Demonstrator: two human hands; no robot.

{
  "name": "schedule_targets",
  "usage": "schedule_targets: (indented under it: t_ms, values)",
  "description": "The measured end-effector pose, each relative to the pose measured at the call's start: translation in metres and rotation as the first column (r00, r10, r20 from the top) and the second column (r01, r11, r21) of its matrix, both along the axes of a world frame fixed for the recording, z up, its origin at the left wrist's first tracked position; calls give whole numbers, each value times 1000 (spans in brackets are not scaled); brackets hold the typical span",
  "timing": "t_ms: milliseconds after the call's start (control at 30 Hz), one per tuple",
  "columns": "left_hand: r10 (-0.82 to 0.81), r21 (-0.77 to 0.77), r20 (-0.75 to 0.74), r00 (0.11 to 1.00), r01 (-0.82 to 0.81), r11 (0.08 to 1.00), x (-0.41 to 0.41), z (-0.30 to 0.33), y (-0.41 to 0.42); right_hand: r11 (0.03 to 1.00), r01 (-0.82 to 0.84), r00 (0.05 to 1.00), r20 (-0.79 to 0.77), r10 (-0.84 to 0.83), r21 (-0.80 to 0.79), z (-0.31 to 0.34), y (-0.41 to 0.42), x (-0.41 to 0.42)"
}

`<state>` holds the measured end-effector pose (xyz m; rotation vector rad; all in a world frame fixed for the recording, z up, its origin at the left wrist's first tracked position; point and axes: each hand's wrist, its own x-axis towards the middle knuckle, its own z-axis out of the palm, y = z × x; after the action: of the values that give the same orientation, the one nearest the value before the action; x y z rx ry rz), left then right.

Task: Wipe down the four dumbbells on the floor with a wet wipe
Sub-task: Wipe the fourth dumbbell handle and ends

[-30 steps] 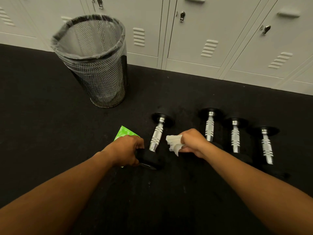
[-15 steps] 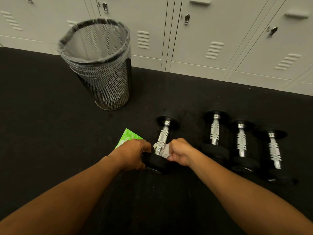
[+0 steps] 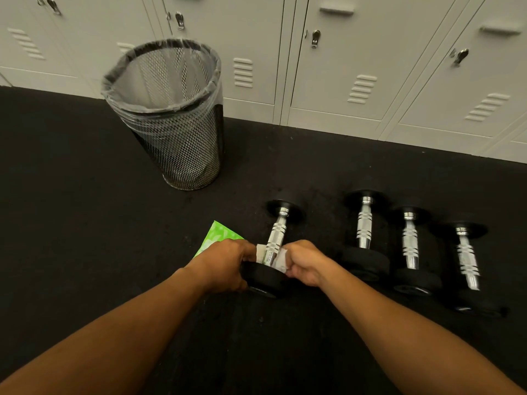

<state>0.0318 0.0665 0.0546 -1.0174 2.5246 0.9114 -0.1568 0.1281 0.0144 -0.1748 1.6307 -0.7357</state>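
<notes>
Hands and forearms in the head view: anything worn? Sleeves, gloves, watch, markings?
Nothing worn that shows. Both forearms enter from the bottom corners, bare along all of their visible length: no sleeve edge or cuff in frame. The left hand and right hand have no gloves, and no watch, band or marking shows at either wrist. The fingers are mostly hidden from this angle, so rings cannot be ruled out.

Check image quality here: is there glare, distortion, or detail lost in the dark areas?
Head view: wide-angle lens bows the lockers outward; bright glints on the chrome dumbbell handles; black weight heads nearly merge with the dark floor; the wet wipe and both hands stay reasonably sharp.
</notes>
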Motion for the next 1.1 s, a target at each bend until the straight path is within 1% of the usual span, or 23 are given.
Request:
schedule_targets:
  t_ms: [167,433,700,833,967,1100]
  values:
    - [3,-4,2,1000,-3,1000,1,-2,-1,992,128,989,79,-127,-2,11,4,-9]
    - [4,-12,10,1000,-4,1000,2,-3,-3,936,334,943,45,-331,-115,10,-26,3]
    - [-16,-30,16,1000,16,999,-2,-3,-1,952,295,954,-32,-298,-88,24,-18,-18]
    - [-13,-40,20,1000,14,999,-4,-2,2,935,336,939,-35,-342,-113,21,-36,-16]
    - [-12,-42,37,999,13,999,-3,-1,1,905,406,913,5,-408,-129,19,-46,-10]
    - [-7,-45,30,1000,8,999,-4,-1,3,908,389,916,-37,-399,-154,12,-34,-15]
